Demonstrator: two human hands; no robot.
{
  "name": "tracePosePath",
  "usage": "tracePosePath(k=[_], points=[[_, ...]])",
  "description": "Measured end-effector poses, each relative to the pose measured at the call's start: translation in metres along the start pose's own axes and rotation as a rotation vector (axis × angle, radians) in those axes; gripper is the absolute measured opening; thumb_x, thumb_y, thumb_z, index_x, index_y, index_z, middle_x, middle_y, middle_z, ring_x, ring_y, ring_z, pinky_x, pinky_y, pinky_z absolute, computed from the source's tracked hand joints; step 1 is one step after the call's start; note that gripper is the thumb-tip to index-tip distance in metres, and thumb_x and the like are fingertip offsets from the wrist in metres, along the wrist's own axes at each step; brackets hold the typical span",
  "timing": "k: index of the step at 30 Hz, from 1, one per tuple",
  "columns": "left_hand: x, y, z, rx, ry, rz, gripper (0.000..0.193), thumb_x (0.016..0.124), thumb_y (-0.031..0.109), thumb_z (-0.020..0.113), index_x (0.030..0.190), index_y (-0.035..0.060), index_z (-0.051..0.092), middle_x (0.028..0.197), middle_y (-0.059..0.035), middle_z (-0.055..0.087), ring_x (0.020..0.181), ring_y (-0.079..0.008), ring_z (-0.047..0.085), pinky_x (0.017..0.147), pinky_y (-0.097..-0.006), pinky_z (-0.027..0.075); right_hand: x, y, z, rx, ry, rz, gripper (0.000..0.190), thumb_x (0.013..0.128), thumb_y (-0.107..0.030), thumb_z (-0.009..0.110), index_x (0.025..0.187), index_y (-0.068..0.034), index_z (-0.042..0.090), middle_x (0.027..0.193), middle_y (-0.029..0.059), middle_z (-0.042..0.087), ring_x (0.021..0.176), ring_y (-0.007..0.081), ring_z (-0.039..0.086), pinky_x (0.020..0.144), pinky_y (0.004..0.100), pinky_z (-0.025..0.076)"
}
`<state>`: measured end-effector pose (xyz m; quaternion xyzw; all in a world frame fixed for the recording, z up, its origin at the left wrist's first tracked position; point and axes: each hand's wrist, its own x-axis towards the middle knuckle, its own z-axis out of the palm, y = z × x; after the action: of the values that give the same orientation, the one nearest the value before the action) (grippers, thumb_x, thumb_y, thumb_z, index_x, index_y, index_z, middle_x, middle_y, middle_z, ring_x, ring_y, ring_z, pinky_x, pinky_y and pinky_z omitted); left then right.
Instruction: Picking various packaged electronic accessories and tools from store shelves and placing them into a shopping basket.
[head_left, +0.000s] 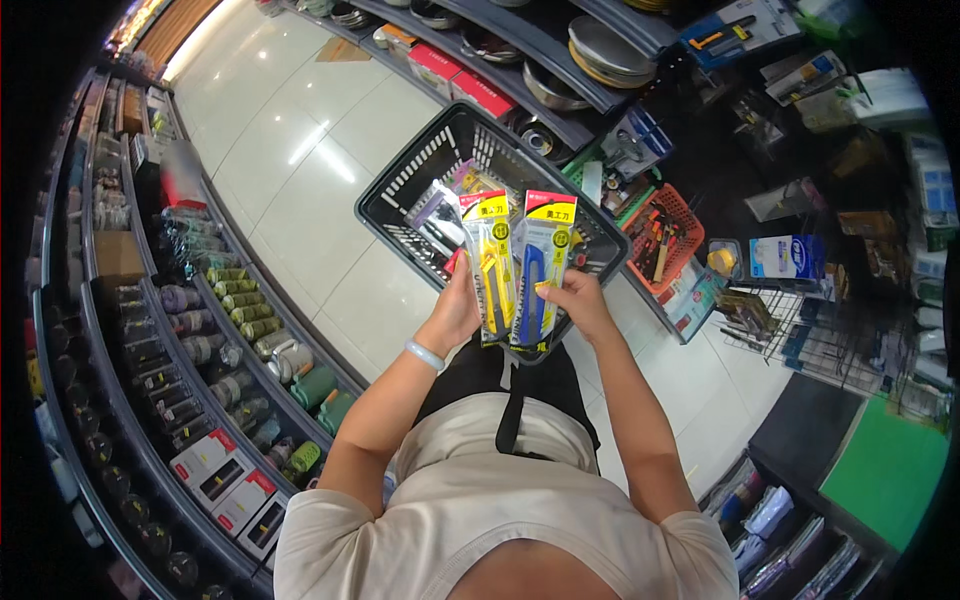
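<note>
Two packaged utility knives are held side by side over a black plastic shopping basket (373, 196). My left hand (455, 307) grips the pack with the yellow utility knife (492, 281), and a pale bangle circles that wrist. In my right hand (581, 304) is the pack with the blue utility knife (533, 289), the thumb pressed on its front. Both packs have red and yellow headers that bear writing. Inside the basket, partly hidden behind the packs, lie several packaged goods (439, 214). What the basket rests on is hidden.
Shelves of bottles and cups (247, 315) curve along the left. Metal pans (611, 49) and red boxes (480, 91) fill the shelf ahead. At right are an orange basket of tools (664, 240), a wire rack (757, 330) and hanging packs. Pale floor tiles (300, 150) run between.
</note>
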<state>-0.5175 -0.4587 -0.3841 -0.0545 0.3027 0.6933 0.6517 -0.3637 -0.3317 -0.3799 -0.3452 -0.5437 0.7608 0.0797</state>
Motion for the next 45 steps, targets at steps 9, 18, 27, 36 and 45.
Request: tracePosePath(k=[9, 18, 27, 36, 45], points=[[0.004, -0.034, 0.034, 0.456, -0.041, -0.001, 0.033, 0.082, 0.015, 0.057, 0.112, 0.0028, 0.047, 0.101, -0.0048, 0.057, 0.091, -0.0116, 0.054, 0.08, -0.0272, 0.044, -0.022, -0.006, -0.017, 0.044, 0.031, -0.041, 0.026, 0.073, -0.006, 0.065, 0.097, 0.002, 0.059, 0.088, 0.0062, 0.062, 0.079, 0.0097, 0.058, 0.069, 0.0221, 0.046], [0.021, -0.091, 0.088, 0.621, -0.051, 0.011, 0.041, 0.074, 0.004, 0.064, 0.111, 0.0039, 0.046, 0.097, -0.0041, 0.056, 0.088, -0.0112, 0.054, 0.078, -0.0274, 0.045, -0.058, -0.008, -0.083, 0.018, 0.015, -0.048, 0.024, 0.075, -0.009, 0.064, 0.096, -0.002, 0.057, 0.082, 0.0019, 0.062, 0.068, 0.006, 0.056, 0.055, 0.0205, 0.043], [0.04, -0.175, 0.146, 0.799, -0.1, 0.028, 0.046, 0.072, 0.005, 0.066, 0.113, 0.0026, 0.044, 0.102, -0.0051, 0.055, 0.093, -0.012, 0.051, 0.083, -0.0276, 0.041, -0.104, -0.057, -0.194, -0.035, 0.385, -0.336, 0.021, 0.08, -0.018, 0.059, 0.095, -0.005, 0.053, 0.073, -0.0015, 0.057, 0.06, 0.0051, 0.051, 0.051, 0.0182, 0.04], [0.06, -0.231, 0.196, 0.876, -0.276, -0.132, 0.048, 0.073, 0.004, 0.064, 0.116, 0.003, 0.041, 0.102, -0.0052, 0.054, 0.094, -0.0139, 0.051, 0.084, -0.0295, 0.041, -0.143, -0.061, -0.25, 0.062, 0.42, -0.347, 0.014, 0.078, -0.012, 0.062, 0.081, 0.001, 0.057, 0.072, 0.0018, 0.06, 0.062, 0.0046, 0.053, 0.053, 0.02, 0.04], [0.086, -0.22, 0.219, 0.95, -0.346, -0.077, 0.046, 0.072, 0.004, 0.064, 0.114, 0.003, 0.043, 0.1, -0.0043, 0.054, 0.091, -0.0132, 0.052, 0.082, -0.029, 0.042, -0.14, -0.095, -0.274, 0.004, 0.426, -0.434, 0.01, 0.076, -0.004, 0.063, 0.079, 0.0, 0.055, 0.073, 0.0024, 0.059, 0.065, 0.0059, 0.055, 0.054, 0.0202, 0.042]])
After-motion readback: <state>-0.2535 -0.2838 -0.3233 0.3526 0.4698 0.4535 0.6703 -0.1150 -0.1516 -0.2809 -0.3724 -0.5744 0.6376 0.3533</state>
